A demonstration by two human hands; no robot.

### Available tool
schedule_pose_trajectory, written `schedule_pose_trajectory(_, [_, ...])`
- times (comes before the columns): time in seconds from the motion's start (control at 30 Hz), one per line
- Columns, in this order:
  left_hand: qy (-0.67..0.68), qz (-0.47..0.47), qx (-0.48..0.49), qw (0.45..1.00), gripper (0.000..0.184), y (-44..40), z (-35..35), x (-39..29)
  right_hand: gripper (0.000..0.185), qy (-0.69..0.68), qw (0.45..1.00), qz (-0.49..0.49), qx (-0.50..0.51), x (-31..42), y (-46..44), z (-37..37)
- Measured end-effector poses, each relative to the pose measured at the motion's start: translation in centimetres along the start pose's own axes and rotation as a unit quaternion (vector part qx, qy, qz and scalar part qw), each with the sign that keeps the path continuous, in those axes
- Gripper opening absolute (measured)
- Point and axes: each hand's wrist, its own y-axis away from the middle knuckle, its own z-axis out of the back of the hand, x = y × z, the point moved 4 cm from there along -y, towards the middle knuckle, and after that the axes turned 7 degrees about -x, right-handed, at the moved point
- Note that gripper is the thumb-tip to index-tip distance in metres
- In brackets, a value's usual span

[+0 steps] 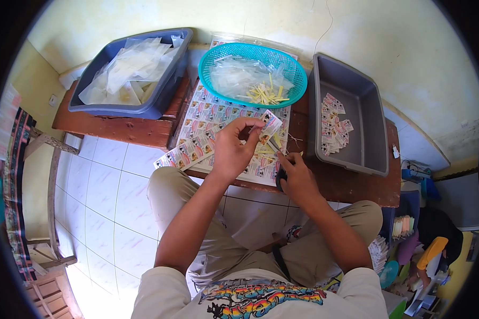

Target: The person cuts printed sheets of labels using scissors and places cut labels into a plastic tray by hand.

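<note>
My left hand (237, 146) pinches a small printed label (270, 125) between thumb and fingers, above the bench. Just to its right, my right hand (298, 178) is closed round dark-handled scissors (274, 145), whose blades point up toward the label's lower edge. Beneath both hands lie printed label sheets (199, 114) and a cut strip of labels (189, 151), with thin yellowish paper trimmings around. Cut labels (335, 127) are piled in a grey tray (379, 111) on the right.
A turquoise basket (204, 74) behind my hands holds clear plastic bags and yellow strips. A blue-grey tub (165, 95) with plastic packets stands at the left on the brown bench (138, 131). Another person (436, 239) is at the lower right.
</note>
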Motion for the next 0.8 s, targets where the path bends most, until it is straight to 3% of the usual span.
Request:
schedule_pose_trajectory(0.57, [-0.040,-0.021,0.006,0.999,0.015,0.1,0.8,-1.1,0.071,0.090,0.994,-0.008,0.064,2.1,-0.8,0.6])
schedule_pose_trajectory(0.67, [-0.025,-0.043,-0.005,0.999,0.017,0.0,0.7,-0.6,0.064,0.081,0.995,-0.007,0.065,2.0,-1.3,2.0])
schedule_pose_trajectory(0.73, [-0.020,-0.056,0.000,0.998,0.018,-0.1,0.6,-0.2,0.049,-0.077,0.996,0.022,-0.049,1.1,-2.2,2.7])
schedule_pose_trajectory(0.77, [-0.015,-0.070,0.005,0.997,0.018,-0.1,0.5,-0.2,0.049,-0.077,0.996,0.020,-0.049,1.3,-2.5,3.2])
schedule_pose_trajectory(0.8, [-0.015,-0.069,0.008,0.997,0.018,0.0,0.5,-0.6,0.042,-0.167,0.982,0.004,-0.087,1.9,-2.7,4.3])
